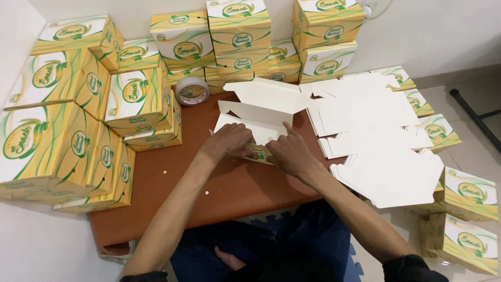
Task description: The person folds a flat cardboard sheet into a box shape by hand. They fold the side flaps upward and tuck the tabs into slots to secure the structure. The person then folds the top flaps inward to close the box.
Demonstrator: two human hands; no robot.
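A half-folded cardboard box (263,112), white inside and yellow-green outside, lies on the brown low table (229,193). My left hand (229,142) presses on its near left side, fingers curled over the wall. My right hand (289,151) grips the near right corner, thumb up against the white panel. The box lid flap stands open toward the wall. Both hands touch the same box, close together.
Finished yellow-green boxes (78,120) are stacked at the left and along the wall (240,36). A tape roll (191,90) sits by them. A pile of flat white box blanks (376,136) lies at the right. More boxes (464,219) rest on the floor at the right.
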